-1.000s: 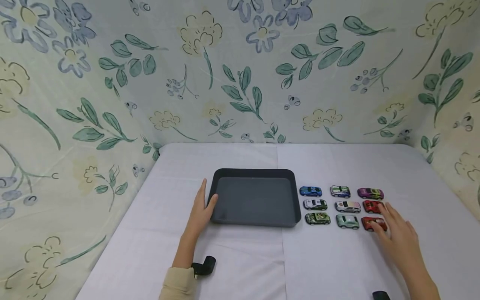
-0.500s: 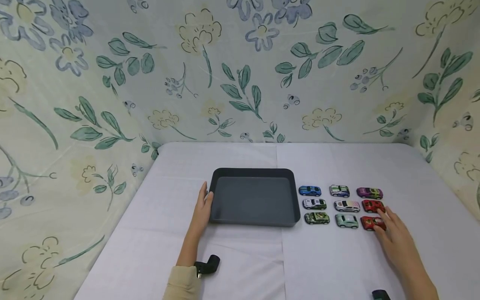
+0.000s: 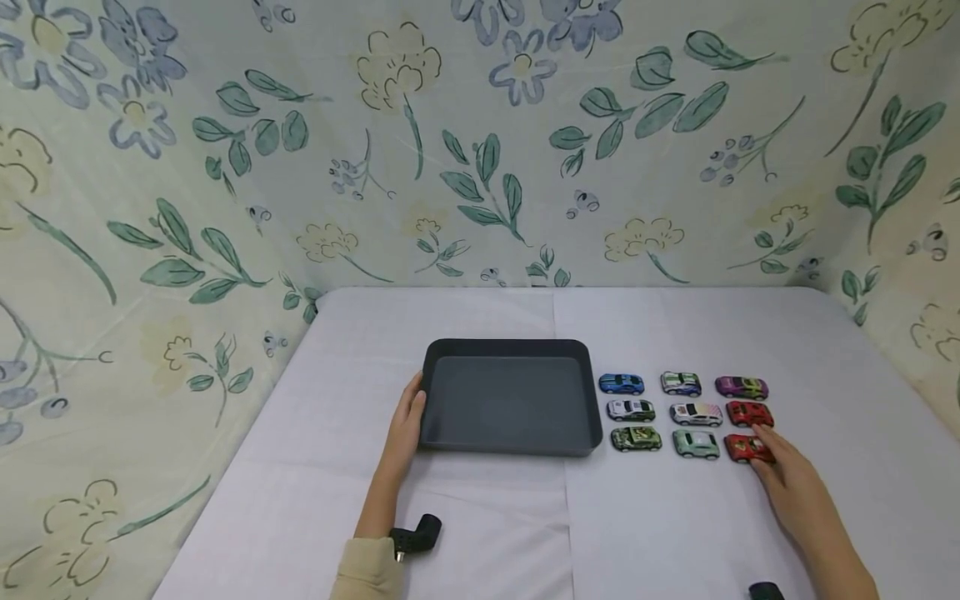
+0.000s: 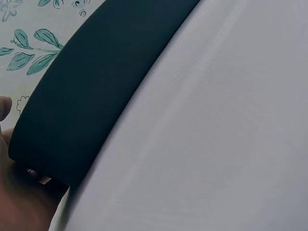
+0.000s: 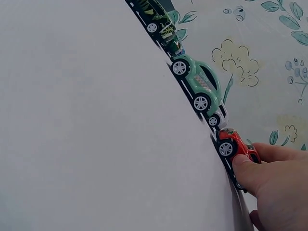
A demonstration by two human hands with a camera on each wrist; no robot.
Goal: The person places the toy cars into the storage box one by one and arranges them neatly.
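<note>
I judge I'm at the pick-up of the first car: my right hand [image 3: 797,492] has its fingertips closing on the red toy car [image 3: 747,448], nearest me in the column farthest from the dark tray [image 3: 512,346], while my left hand [image 3: 406,422] lies with relaxed fingers against the tray's far side from the cars. Next I'd need a firm pinch and a clean lift without nudging the mint-green car [image 3: 695,443] beside it. The red car is small, glossy, upright on its wheels.
</note>
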